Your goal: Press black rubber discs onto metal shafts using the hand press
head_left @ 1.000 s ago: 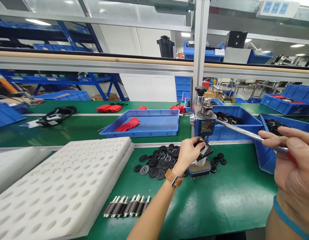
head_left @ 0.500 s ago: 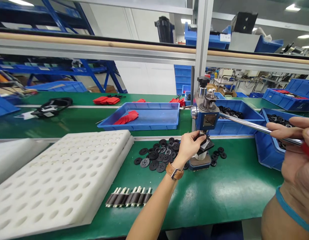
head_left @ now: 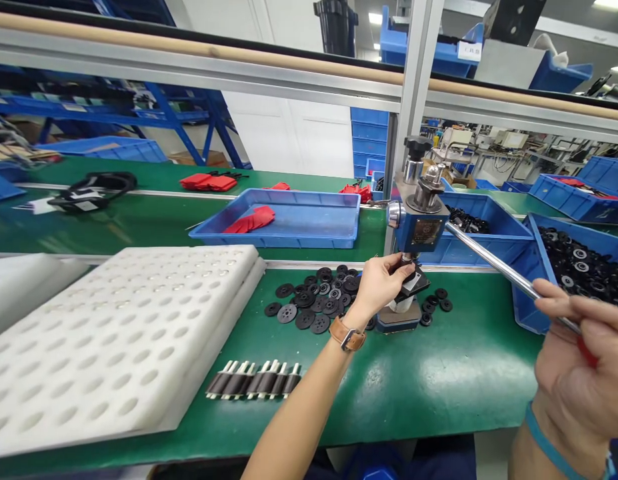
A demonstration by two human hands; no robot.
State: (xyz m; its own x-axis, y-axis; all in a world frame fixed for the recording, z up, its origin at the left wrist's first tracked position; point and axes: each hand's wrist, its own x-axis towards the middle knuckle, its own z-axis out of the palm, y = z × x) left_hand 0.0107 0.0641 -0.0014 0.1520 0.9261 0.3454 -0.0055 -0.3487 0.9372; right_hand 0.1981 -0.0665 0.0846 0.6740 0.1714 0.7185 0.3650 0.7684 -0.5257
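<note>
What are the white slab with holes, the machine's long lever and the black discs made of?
White slab: probably plastic foam, matt, with soft-looking thick edges. Lever: polished metal, perhaps chromed steel, given its bright streaks. Black discs: likely moulded plastic, dull to satin, judging by their even colour; coated metal remains possible.

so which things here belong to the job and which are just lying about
Seemingly in use:
press, with left hand at it
lever, in the right hand
black discs and dark cylinders, probably

Seemingly lying about:
red piece in blue tray
black looped item
</note>
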